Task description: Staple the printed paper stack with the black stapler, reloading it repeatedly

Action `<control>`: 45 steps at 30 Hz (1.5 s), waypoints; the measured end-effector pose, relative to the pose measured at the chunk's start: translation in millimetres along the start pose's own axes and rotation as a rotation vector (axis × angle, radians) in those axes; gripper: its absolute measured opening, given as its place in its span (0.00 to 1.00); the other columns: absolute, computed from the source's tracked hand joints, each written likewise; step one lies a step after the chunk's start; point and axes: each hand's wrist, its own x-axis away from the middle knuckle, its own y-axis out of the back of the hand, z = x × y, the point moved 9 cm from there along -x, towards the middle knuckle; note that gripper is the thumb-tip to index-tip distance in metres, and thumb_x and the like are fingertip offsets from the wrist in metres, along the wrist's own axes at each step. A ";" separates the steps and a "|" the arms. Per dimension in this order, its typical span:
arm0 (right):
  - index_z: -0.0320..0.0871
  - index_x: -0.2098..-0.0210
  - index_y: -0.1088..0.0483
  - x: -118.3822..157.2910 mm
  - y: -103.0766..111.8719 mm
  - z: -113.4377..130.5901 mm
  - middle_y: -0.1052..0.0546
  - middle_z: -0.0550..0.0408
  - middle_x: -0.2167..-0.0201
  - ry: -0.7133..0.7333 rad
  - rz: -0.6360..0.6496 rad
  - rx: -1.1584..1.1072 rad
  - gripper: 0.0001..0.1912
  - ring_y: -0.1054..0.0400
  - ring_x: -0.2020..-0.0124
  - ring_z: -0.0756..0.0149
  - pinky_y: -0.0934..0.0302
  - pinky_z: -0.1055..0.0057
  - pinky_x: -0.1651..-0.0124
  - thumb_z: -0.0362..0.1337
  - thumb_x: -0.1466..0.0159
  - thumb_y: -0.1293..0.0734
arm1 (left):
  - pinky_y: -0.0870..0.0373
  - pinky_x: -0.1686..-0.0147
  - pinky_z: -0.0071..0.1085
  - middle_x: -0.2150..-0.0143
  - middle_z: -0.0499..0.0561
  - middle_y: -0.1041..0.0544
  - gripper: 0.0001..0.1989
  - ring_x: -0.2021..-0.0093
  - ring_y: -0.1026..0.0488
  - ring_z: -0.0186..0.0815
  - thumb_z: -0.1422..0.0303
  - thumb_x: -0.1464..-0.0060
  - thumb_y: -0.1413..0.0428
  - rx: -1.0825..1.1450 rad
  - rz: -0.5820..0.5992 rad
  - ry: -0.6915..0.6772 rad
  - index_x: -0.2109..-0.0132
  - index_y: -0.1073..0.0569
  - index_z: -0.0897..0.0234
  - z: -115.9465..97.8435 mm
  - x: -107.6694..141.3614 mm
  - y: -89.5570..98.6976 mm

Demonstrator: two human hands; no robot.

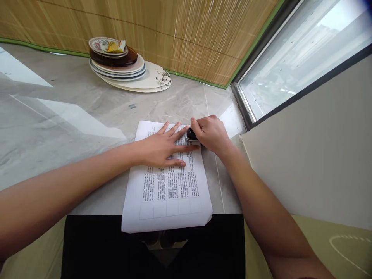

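Printed sheets of paper (171,211) lie on the grey marble-look surface, their near edge sticking out past its front. My left hand (162,149) rests flat on the upper half of the print, fingers spread. At the paper's right edge, my right hand (210,133) is closed round a small black stapler (192,134). Its front end reaches over the paper beside my left fingertips, while its rear is hidden in my fist. How many sheets there are I cannot tell.
A stack of plates (139,79) with a yellow wrapper (114,47) on top stands at the back. Behind it hangs a bamboo blind (130,23). A window frame (247,104) and a pale wall (314,147) bound the right side.
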 end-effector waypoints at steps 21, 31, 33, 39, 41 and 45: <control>0.41 0.71 0.22 3.5 3.2 11.7 0.21 0.46 0.70 0.000 -0.017 0.074 0.30 0.33 0.70 0.61 0.49 0.63 0.62 0.44 0.19 0.44 | 0.66 0.23 0.74 0.14 0.54 0.56 0.36 0.16 0.63 0.70 0.37 0.30 0.50 0.023 -0.017 -0.015 0.23 0.33 0.43 -3.5 0.6 -2.5; 0.43 0.70 0.26 7.0 -1.1 16.2 0.20 0.48 0.69 0.016 0.024 0.003 0.32 0.31 0.67 0.61 0.50 0.63 0.63 0.47 0.17 0.49 | 0.67 0.22 0.72 0.14 0.55 0.55 0.36 0.16 0.65 0.69 0.36 0.30 0.50 0.039 -0.012 -0.009 0.24 0.30 0.46 -2.8 1.6 -2.5; 0.43 0.70 0.25 7.0 -2.8 18.0 0.19 0.48 0.67 0.034 0.047 0.005 0.33 0.29 0.66 0.61 0.51 0.63 0.63 0.49 0.17 0.49 | 0.67 0.22 0.71 0.14 0.55 0.54 0.37 0.16 0.65 0.68 0.36 0.30 0.50 0.036 -0.012 -0.008 0.24 0.30 0.47 -2.9 1.4 -2.4; 0.42 0.68 0.22 8.7 -4.8 21.8 0.17 0.47 0.66 0.024 0.038 0.054 0.31 0.29 0.68 0.61 0.50 0.63 0.63 0.46 0.18 0.47 | 0.68 0.22 0.71 0.14 0.55 0.55 0.36 0.16 0.67 0.68 0.37 0.29 0.51 0.034 -0.006 -0.010 0.25 0.30 0.48 -3.5 1.0 -2.7; 0.42 0.69 0.22 8.9 -5.9 21.4 0.17 0.46 0.66 0.012 0.031 0.069 0.30 0.30 0.69 0.61 0.50 0.63 0.63 0.45 0.19 0.47 | 0.68 0.22 0.71 0.14 0.55 0.56 0.37 0.16 0.67 0.68 0.37 0.29 0.51 0.037 -0.007 -0.009 0.24 0.31 0.49 -3.2 1.1 -3.2; 0.42 0.71 0.22 8.4 -6.0 18.1 0.18 0.46 0.69 -0.032 0.010 0.094 0.31 0.29 0.69 0.61 0.49 0.64 0.63 0.45 0.19 0.47 | 0.68 0.22 0.71 0.14 0.56 0.56 0.37 0.15 0.68 0.67 0.38 0.29 0.50 0.029 0.000 -0.004 0.23 0.32 0.49 -2.8 1.5 -4.7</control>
